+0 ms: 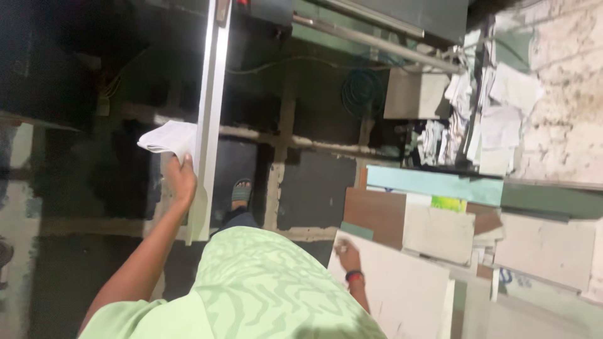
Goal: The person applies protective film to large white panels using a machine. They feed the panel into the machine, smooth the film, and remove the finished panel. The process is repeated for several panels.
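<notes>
Showing crumpled white cloth (168, 138)

The person wears a loose pale-green shirt (251, 282) printed with wavy lighter lines, its short sleeve ending above the left elbow. A band of red and black (353, 275) circles the right wrist. Dark trousers show below the shirt hem, and one foot wears a grey-green open sandal (241, 189).

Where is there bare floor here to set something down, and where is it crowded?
Bare dark floor lies left of the long white panel that the left hand wipes with a white cloth. Right of the right hand, stacked boards and paper heaps crowd it.
</notes>
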Demonstrator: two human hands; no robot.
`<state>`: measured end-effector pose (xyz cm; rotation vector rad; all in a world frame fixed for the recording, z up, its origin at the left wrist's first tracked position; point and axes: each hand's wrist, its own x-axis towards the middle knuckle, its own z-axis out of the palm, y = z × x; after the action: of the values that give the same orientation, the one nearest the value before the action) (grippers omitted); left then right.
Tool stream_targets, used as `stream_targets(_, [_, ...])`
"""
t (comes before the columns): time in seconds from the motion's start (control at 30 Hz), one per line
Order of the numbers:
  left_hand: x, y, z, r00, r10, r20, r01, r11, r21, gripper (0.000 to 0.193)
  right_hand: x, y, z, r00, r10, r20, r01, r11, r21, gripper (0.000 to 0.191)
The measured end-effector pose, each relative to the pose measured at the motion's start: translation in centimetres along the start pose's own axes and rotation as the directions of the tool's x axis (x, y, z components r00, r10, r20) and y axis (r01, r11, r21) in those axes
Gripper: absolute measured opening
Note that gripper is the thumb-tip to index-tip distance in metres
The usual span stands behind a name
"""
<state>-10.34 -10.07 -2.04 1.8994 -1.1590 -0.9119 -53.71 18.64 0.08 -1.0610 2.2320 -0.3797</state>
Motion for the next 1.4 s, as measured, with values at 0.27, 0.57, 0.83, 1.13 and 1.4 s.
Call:
stream_targets(0.27, [-0.3, 0.5, 1.5, 0.978, 0.205, -0.039, -0.206, 0.978, -0.032, 0.031, 9.4, -1.4, -2.2, 0.882, 0.366, 0.296, -0.349, 0.931, -0.11, 0.028])
stream_targets(0.57, [3.3, 0.4, 4.3, 0.989, 0.076, -0.125, -0.034, 0.952, 0.305, 0.034, 30.0, -7.0, -7.8, 0.993, -0.018, 0.114, 0.012, 0.999, 0.051, 0.025])
stream_targets(0.83, [4.2, 5.8, 5.1, 0.933, -0.163, -0.322, 0.285, 0.879, 0.381, 0.047, 49.4, -25.2, -10.9, 0.765, -0.634, 0.11, 0.6, 0.765, 0.236, 0.022])
stream_targets(1.13, [5.2, 9.9, 6.5, 0.886, 0.02, -0.464, 0.191, 0.896, 0.402, 0.076, 56.8, -43.0, 3.8, 0.791, -0.359, 0.496, -0.059, 0.761, 0.645, 0.087])
stream_targets(1.4, [14.4, 10.4, 8.5, 0.963, -0.013, -0.268, 0.063, 0.981, 0.182, 0.033, 56.5, -46.3, 9.5, 0.894, -0.447, -0.041, 0.401, 0.753, 0.521, 0.062])
